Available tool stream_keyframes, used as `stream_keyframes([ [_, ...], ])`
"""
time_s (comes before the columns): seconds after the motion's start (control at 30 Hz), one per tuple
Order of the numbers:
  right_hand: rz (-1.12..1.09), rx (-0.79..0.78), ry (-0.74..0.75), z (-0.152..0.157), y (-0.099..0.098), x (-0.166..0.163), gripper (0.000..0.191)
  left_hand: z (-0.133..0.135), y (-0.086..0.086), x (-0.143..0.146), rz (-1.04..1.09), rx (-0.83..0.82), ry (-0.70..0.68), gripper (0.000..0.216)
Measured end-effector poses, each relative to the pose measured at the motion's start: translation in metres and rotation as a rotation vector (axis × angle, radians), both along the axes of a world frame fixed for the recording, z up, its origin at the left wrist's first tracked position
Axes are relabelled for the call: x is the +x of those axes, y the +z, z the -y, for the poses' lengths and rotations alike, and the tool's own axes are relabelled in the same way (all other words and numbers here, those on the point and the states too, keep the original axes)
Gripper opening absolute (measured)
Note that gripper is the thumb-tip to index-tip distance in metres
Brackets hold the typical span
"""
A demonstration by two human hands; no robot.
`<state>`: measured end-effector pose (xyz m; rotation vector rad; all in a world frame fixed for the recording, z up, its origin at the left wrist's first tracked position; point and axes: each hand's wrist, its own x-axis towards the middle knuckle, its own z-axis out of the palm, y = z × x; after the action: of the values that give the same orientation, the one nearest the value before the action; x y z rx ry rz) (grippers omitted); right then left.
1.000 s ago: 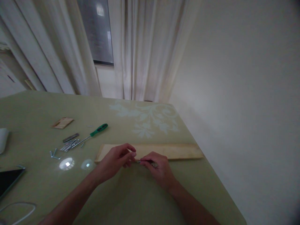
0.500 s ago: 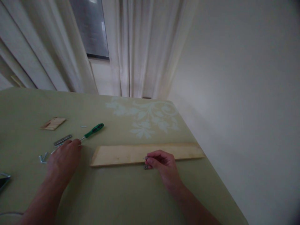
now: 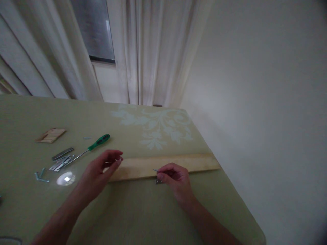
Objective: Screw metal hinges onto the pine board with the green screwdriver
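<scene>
A long pale wooden board (image 3: 178,163) lies across the green table (image 3: 143,211). My right hand (image 3: 173,178) rests at the board's near edge, its fingers pinched on a thin metal screw whose tip points left. A small metal bracket (image 3: 158,182) lies on the table just under those fingers. My left hand (image 3: 100,170) hovers over the board's left end, fingers curled with thumb and forefinger close together on something small that I cannot make out.
A green-handled screwdriver (image 3: 95,144) lies left of the board, beside several metal plates (image 3: 61,158) and loose screws (image 3: 40,176). A small wood piece (image 3: 51,135) sits further left. Curtains hang behind the table; its right edge runs near the white wall.
My left hand has come back from the metal parts by the screwdriver to the board's left end. My right hand has stayed at the board's near edge.
</scene>
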<state>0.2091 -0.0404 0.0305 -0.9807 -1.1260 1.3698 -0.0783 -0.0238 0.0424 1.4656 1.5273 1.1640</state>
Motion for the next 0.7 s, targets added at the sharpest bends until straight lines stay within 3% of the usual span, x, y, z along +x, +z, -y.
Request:
stream_keyframes([
  [0.1, -0.011, 0.071, 0.041, 0.007, 0.001, -0.003, 0.014, 0.021, 0.008, 0.055, 0.351, -0.056, -0.182, 0.036],
  [0.2, 0.035, 0.188, 0.048, 0.013, 0.002, -0.005, 0.009, 0.039, 0.007, 0.085, 0.556, -0.124, -0.279, 0.034],
  [0.47, 0.201, 0.495, 0.039, 0.017, 0.002, -0.005, 0.022, 0.042, 0.001, 0.082, 0.615, -0.166, -0.201, 0.03],
  [0.7, 0.194, 0.543, 0.032, 0.015, 0.001, -0.007, 0.028, 0.045, 0.006, 0.086, 0.641, -0.192, -0.19, 0.03],
])
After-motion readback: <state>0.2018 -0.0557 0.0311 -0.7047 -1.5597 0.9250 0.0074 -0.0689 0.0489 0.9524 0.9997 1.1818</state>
